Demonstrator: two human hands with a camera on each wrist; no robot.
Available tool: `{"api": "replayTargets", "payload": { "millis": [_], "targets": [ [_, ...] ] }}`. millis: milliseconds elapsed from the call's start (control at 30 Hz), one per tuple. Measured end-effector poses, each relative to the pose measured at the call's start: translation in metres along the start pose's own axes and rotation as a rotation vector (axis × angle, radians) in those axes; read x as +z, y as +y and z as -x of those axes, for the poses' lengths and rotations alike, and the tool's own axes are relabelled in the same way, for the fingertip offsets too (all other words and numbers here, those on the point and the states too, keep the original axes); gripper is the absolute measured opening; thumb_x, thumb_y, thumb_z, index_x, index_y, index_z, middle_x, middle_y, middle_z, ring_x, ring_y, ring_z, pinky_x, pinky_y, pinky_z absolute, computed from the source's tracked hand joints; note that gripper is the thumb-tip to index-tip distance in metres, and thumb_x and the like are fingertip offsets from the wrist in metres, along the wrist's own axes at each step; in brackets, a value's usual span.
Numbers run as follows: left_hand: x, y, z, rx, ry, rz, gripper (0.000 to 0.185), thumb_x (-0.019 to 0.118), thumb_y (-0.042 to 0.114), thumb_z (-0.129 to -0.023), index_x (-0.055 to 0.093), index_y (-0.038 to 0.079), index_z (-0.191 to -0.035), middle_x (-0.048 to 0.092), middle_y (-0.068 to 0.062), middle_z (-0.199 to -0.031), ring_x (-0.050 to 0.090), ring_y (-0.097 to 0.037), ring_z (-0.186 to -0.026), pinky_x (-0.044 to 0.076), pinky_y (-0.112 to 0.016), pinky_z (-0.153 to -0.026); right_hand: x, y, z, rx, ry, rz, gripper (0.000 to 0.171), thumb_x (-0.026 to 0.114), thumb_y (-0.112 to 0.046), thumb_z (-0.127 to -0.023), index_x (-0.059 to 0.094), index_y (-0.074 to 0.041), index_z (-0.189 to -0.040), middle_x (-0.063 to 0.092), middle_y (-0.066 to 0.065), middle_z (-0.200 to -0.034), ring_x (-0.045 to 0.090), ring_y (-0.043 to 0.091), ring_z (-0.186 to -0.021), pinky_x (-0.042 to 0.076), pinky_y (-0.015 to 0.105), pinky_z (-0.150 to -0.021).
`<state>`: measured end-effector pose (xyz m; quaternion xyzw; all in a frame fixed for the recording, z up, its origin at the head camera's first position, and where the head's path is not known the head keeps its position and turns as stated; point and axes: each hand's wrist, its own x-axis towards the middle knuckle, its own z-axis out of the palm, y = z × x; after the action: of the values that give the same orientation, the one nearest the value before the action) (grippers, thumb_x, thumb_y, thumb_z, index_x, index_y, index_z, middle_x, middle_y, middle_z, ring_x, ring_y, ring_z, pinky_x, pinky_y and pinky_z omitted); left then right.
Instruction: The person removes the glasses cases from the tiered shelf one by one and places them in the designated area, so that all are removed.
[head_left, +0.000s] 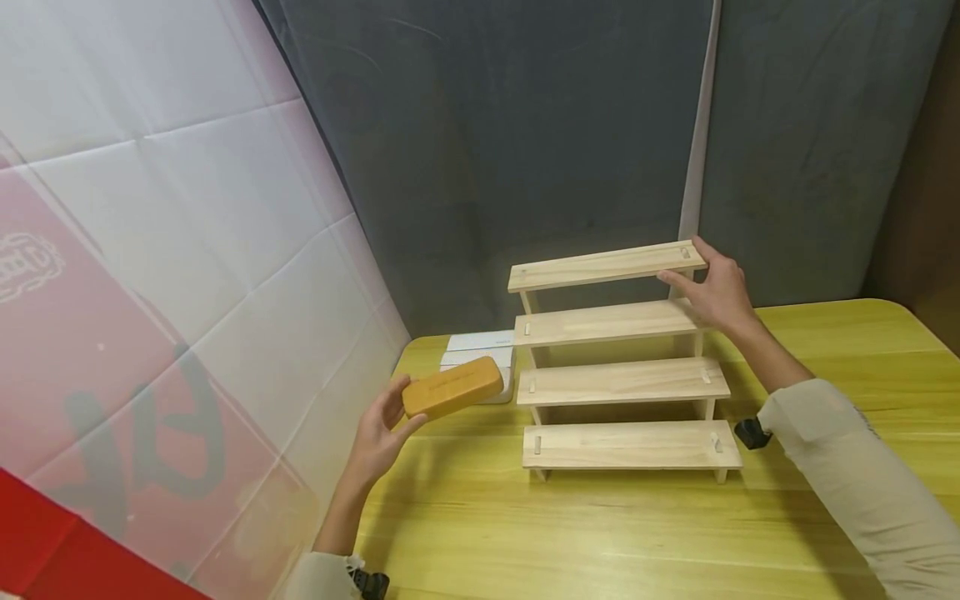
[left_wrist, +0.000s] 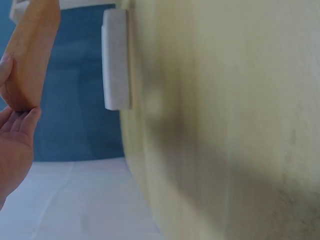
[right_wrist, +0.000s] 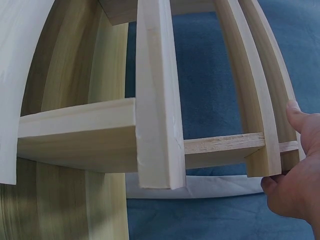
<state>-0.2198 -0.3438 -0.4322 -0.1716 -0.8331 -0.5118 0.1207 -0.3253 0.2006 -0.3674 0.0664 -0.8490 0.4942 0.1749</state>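
My left hand (head_left: 381, 433) holds an orange-tan oblong block (head_left: 453, 388) with rounded corners and a faint marking on its top, raised above the table. In the left wrist view, thumb and fingers pinch the near end of this block (left_wrist: 32, 50). A pale wooden tiered stand (head_left: 622, 383) with several shelves rises to its right. My right hand (head_left: 722, 287) grips the right end of the top shelf (head_left: 607, 267), thumb at the front edge. The right wrist view shows that hand (right_wrist: 300, 175) around the shelf ends; some fingertips are hidden behind the wood.
White flat items (head_left: 480, 342) lie left of the stand, partly behind the block. The yellow wood-grain table (head_left: 585, 533) meets a dark grey cloth (head_left: 480, 167) at the back and a printed white-and-pink sheet (head_left: 195, 250) on the left.
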Motion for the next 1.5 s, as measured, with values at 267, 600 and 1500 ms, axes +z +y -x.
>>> {"api": "replayTargets", "payload": {
  "millis": [267, 600, 1500],
  "targets": [
    [-0.003, -0.027, 0.004, -0.074, -0.045, -0.029, 0.073, 0.077, 0.002, -0.097, 0.037, -0.012, -0.157, 0.040, -0.031, -0.161, 0.038, -0.044, -0.150, 0.038, -0.023, -0.115, 0.000, 0.000, 0.001, 0.004, -0.006, 0.000, 0.093, 0.074, -0.038, -0.102, 0.022, 0.001, -0.167, 0.027, 0.029, -0.169, 0.023, 0.051, -0.155, 0.024, 0.067, -0.124],
    [0.002, -0.042, 0.006, -0.104, -0.071, -0.002, 0.072, 0.076, -0.001, -0.097, 0.037, -0.013, -0.156, 0.040, -0.035, -0.159, 0.039, -0.047, -0.149, 0.035, -0.043, -0.119, 0.000, -0.002, 0.002, 0.000, 0.001, -0.001, 0.092, 0.075, -0.036, -0.102, 0.022, 0.001, -0.167, 0.027, 0.029, -0.169, 0.024, 0.050, -0.155, 0.024, 0.066, -0.124],
    [0.015, -0.045, 0.011, -0.323, -0.083, -0.224, 0.093, 0.078, 0.010, -0.098, 0.017, -0.009, -0.165, 0.019, -0.035, -0.169, 0.027, -0.056, -0.152, 0.030, -0.061, -0.123, 0.002, -0.002, 0.002, 0.000, -0.008, -0.007, 0.092, 0.074, -0.038, -0.102, 0.022, 0.001, -0.167, 0.026, 0.028, -0.169, 0.022, 0.051, -0.156, 0.024, 0.067, -0.124]
  ]
}}
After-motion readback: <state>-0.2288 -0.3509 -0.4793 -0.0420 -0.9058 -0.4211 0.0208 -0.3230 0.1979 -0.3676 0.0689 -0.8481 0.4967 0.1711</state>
